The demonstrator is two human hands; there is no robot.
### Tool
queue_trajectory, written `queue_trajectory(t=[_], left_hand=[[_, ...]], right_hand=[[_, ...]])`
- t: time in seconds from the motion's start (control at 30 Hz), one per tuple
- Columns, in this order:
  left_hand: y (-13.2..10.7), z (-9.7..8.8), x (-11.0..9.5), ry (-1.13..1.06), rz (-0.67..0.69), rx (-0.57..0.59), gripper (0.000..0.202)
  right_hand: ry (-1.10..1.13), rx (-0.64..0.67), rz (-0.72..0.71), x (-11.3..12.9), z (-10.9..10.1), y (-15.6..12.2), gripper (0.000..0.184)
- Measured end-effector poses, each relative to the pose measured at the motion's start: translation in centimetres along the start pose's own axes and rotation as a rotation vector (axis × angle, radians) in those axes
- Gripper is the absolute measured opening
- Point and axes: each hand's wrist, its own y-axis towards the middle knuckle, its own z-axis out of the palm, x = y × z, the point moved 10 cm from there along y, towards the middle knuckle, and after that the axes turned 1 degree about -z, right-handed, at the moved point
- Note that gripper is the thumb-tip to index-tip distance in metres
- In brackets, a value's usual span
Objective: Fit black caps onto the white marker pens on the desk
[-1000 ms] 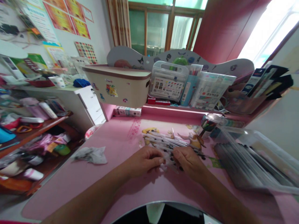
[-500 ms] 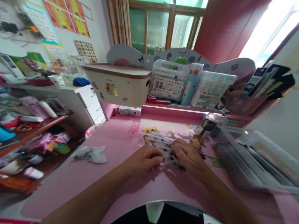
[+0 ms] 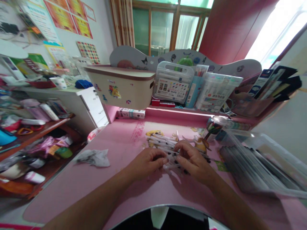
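Slim white pens with dark ends lie in a loose pile on the pink desk. At the near left of the pile is my left hand, its fingers curled and its thumb pressed toward the index finger; whatever lies between them is too small to make out. My right hand rests over the pile's right side, with thumb and index finger apart and the fingertips close to the pens. The palm hides several of the pens there. Some clear, whitish pieces sit between the two hands.
To the right stands a clear plastic box with dark, slim items inside. A crumpled tissue lies at left. Behind, a shelf carries a beige bin, marker cases and a pen holder. A jar of pens stands back right.
My right hand's thumb and index finger have spread apart over the pens. The left hand has hardly moved, and the pile looks much the same.
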Motion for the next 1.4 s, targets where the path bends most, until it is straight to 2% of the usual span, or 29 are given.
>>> queue_trajectory(t=[0.17,0.37,0.47,0.53,0.63,0.7,0.77,0.83,0.9,1.0,1.17,1.3,1.4], left_hand=[[-0.1,0.0,-0.2,0.033,0.017,-0.001,0.022],[-0.3,0.1,-0.5,0.073,0.026,-0.020,0.022],[-0.2,0.0,-0.8,0.002,0.045,-0.035,0.021],[-0.2,-0.7,-0.8,-0.099,0.050,-0.089,0.021],[-0.3,-3.0,-0.6,-0.300,0.047,-0.284,0.020],[-0.4,-4.3,0.4,-0.495,0.006,-0.413,0.021],[-0.5,-5.0,1.7,-0.692,-0.056,-0.502,0.025],[-0.5,-5.2,3.0,-0.830,-0.110,-0.561,0.029],[-0.4,-5.1,3.9,-0.929,-0.147,-0.579,0.027],[-0.2,-4.4,4.6,-1.040,-0.185,-0.547,0.017],[-0.1,-2.9,4.5,-1.062,-0.240,-0.449,0.006],[-0.1,-0.8,4.2,-1.008,-0.319,-0.285,0.008],[-0.1,1.2,3.3,-0.967,-0.311,-0.087,0.014]], right_hand=[[-0.049,-0.009,-0.072,0.4,-0.1,0.1,0.009],[-0.073,0.010,-0.061,0.1,0.5,0.3,0.020],[-0.082,-0.013,-0.054,0.3,-0.1,0.4,0.027],[-0.131,-0.060,-0.035,0.2,-1.3,0.6,0.026],[-0.277,-0.077,0.026,-0.4,-3.1,0.7,0.015],[-0.386,0.044,0.089,-1.4,-3.1,0.6,0.009],[-0.487,0.237,0.164,-2.6,-2.2,0.0,0.011],[-0.583,0.398,0.245,-3.7,-1.4,-1.0,0.012],[-0.678,0.468,0.320,-4.3,-1.1,-1.8,0.009],[-0.797,0.482,0.372,-4.2,-0.8,-2.1,0.006],[-0.932,0.504,0.380,-3.5,0.1,-2.0,0.015],[-0.946,0.505,0.360,-3.5,0.7,-2.0,0.021],[-0.938,0.461,0.331,-3.4,0.6,-1.8,0.019]])
